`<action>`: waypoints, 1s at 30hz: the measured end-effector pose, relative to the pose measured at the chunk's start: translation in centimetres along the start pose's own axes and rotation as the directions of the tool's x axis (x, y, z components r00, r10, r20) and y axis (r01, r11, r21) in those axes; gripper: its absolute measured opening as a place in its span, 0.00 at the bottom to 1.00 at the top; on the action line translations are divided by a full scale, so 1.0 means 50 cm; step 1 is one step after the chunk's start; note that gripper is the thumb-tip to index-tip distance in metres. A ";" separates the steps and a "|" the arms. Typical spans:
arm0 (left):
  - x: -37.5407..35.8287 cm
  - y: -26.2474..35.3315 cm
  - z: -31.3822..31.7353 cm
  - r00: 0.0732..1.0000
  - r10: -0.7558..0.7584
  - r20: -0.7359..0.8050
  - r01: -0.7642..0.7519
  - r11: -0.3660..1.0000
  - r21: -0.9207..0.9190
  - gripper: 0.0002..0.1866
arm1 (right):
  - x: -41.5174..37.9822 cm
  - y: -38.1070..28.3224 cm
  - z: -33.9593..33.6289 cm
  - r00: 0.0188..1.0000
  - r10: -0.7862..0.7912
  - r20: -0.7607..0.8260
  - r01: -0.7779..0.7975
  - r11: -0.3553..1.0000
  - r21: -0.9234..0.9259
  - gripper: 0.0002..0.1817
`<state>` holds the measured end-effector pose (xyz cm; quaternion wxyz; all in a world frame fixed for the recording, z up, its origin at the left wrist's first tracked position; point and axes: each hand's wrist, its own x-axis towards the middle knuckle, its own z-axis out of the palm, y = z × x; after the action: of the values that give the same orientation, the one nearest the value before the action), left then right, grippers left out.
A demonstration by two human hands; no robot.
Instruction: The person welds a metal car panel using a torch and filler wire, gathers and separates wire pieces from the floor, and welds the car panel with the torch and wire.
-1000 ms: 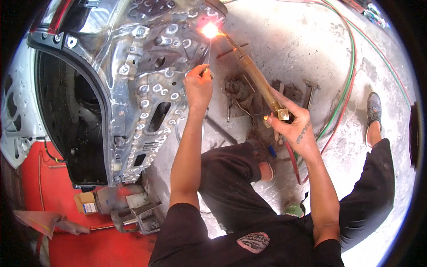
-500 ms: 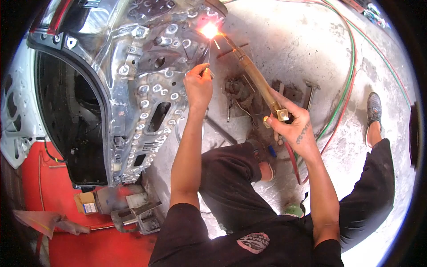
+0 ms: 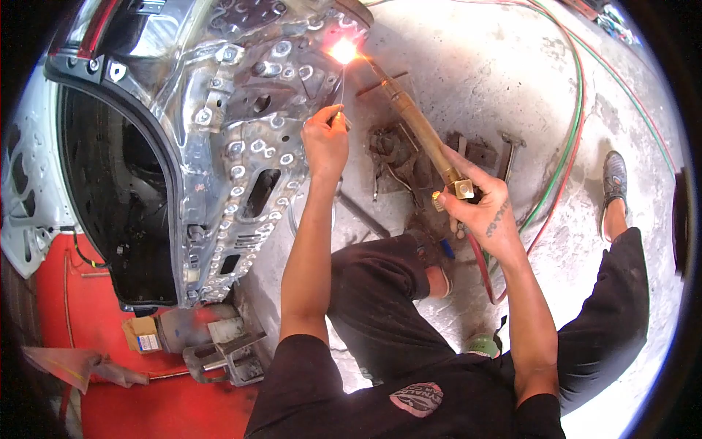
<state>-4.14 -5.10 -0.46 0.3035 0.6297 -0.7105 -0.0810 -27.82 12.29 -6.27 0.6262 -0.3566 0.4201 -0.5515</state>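
Note:
Pinched between the fingers of my left hand is a thin welding rod, pointing up to a bright glow. The glow sits at the edge of a bare-metal car body panel, dotted with spot welds. My right hand is closed round the rear of a brass gas welding torch, close to its valve knobs. The torch tilts up and left, its tip at the glow. Glare hides the exact spot where rod, tip and metal meet.
Red and green hoses curve over the concrete floor on the right. Clamps and metal tools lie below the torch, with a hammer beside them. A bench vise and a red surface are at lower left.
Both hands hold almost the same positions. The glow has shifted very slightly left and down, and a small bright streak beside the rod is gone.

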 end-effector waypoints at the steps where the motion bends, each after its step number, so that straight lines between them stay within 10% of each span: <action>1: 0.001 -0.003 0.001 1.000 0.012 -0.004 -0.012 1.000 -0.002 0.12 | 0.000 0.000 0.000 1.000 -0.001 -0.003 0.001 1.000 0.001 0.35; 30: 0.008 -0.013 0.014 1.000 -0.012 0.009 0.013 0.997 -0.070 0.12 | 0.001 0.002 0.002 1.000 -0.015 -0.008 0.015 1.000 -0.015 0.35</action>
<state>-3.96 -5.79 -1.19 0.3217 0.6229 -0.7045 -0.1103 -27.68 12.25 -6.30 0.6176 -0.3621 0.4241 -0.5545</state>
